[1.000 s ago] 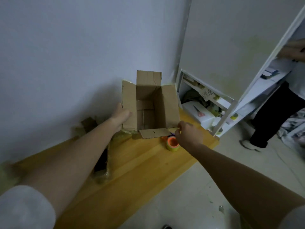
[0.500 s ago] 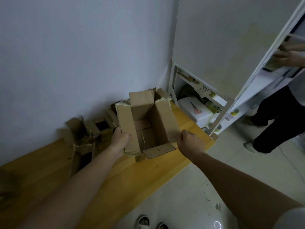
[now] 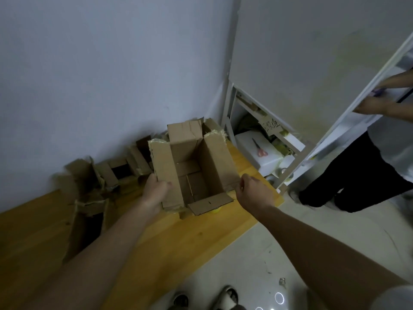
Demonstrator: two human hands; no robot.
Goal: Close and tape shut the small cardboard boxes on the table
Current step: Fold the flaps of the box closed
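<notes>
An open brown cardboard box (image 3: 196, 166) stands near the right end of the wooden table (image 3: 169, 238), all its top flaps up or folded out. My left hand (image 3: 156, 191) grips the box's left flap, fingers curled over its edge. At the box's right side, my right hand (image 3: 252, 190) is curled against the lower right corner of the wall; whether it pinches the cardboard is unclear. A bit of a yellow tape roll (image 3: 215, 210) peeks out under the near flap.
Several other open cardboard boxes (image 3: 89, 193) crowd the table's left along the wall. A white shelf (image 3: 266, 148) with scissors on a white case stands right of the table. Another person (image 3: 362, 175) stands at the far right. My shoes show on the floor below.
The box has come down from a raised, tilted pose to sit on the table. My view has tipped down and left, bringing the other boxes into sight. The tape roll is now mostly hidden.
</notes>
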